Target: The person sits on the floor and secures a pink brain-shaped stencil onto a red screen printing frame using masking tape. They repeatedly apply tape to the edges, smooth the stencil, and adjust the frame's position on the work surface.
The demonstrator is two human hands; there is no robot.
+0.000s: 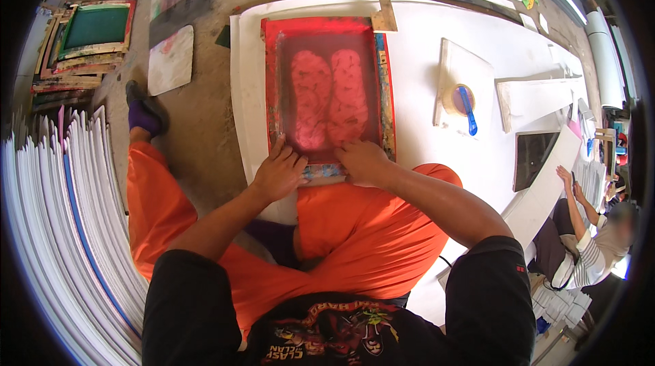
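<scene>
On a red frame (pixel 321 25), long axis pointing forward, left hand (pixel 276 175) and right hand (pixel 367 163) rest half-curled fingers (pixel 288 156), grip unclear.

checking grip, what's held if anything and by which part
Left hand and right hand touch the frame at its near end; whether gripped can't be told.
</scene>
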